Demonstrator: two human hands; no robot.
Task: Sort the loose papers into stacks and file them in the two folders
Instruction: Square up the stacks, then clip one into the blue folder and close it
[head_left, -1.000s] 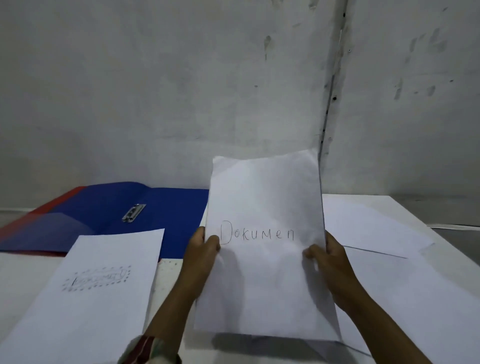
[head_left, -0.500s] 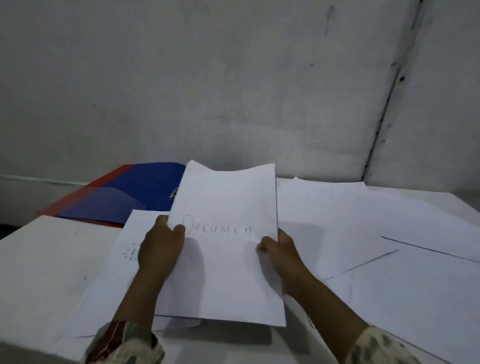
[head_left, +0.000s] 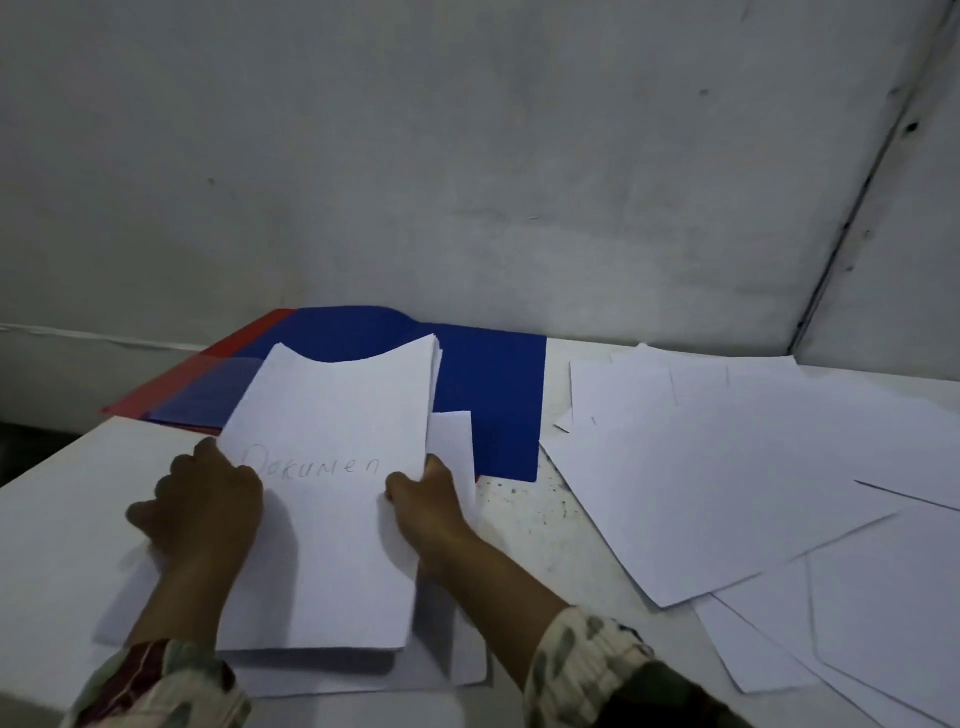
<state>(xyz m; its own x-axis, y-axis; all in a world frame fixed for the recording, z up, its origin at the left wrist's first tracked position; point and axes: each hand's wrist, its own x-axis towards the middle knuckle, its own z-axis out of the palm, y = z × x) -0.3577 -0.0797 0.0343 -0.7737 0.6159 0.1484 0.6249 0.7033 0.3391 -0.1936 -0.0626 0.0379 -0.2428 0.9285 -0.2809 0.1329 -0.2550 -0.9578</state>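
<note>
A white sheet marked "Dokumen" (head_left: 332, 530) is held low over a small stack of paper (head_left: 452, 670) at the table's front left. My left hand (head_left: 205, 506) grips its left edge and my right hand (head_left: 428, 501) pinches its right edge. The sheet's top bows over an open blue folder (head_left: 488, 395), which lies on a red folder (head_left: 239, 340) by the wall. Several loose white sheets (head_left: 727, 478) are spread across the right half of the table.
The white table (head_left: 524, 514) stands against a grey wall (head_left: 467, 156). Its left edge drops off near the red folder. Speckled bare tabletop shows between the stack and the loose sheets.
Both hands have brought the "Dokumen" sheet down and to the left, from upright in the air to lying over the left stack. The view has swung left.
</note>
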